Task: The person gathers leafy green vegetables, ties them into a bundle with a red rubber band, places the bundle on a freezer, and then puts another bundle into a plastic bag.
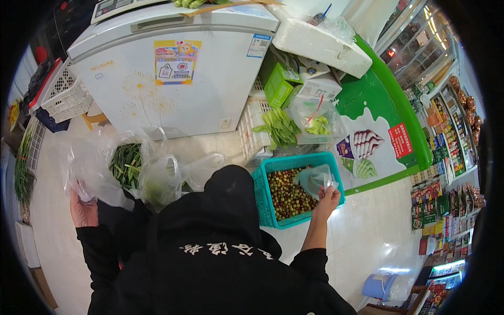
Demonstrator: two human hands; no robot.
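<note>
My left hand (85,210) is at the left, its fingers closed on the edge of a crumpled clear plastic bag (86,168). Beside that bag, on the floor, another clear bag (149,157) holds dark green leafy vegetables (126,164). At the right, my right hand (328,197) pinches a thin clear plastic piece (314,179), which looks like a bag. It hangs over a teal basket (256,197) filled with small round green and brown fruits (289,197), like jujubes. Black sleeves cover both my forearms in part.
A white chest freezer (205,105) stands ahead. Right of it are leafy greens (278,127), a clear tub (336,121), a green box (281,86) and a green-edged display case (378,115). Packed shelves (446,205) line the right; a blue bucket (375,286) stands lower right.
</note>
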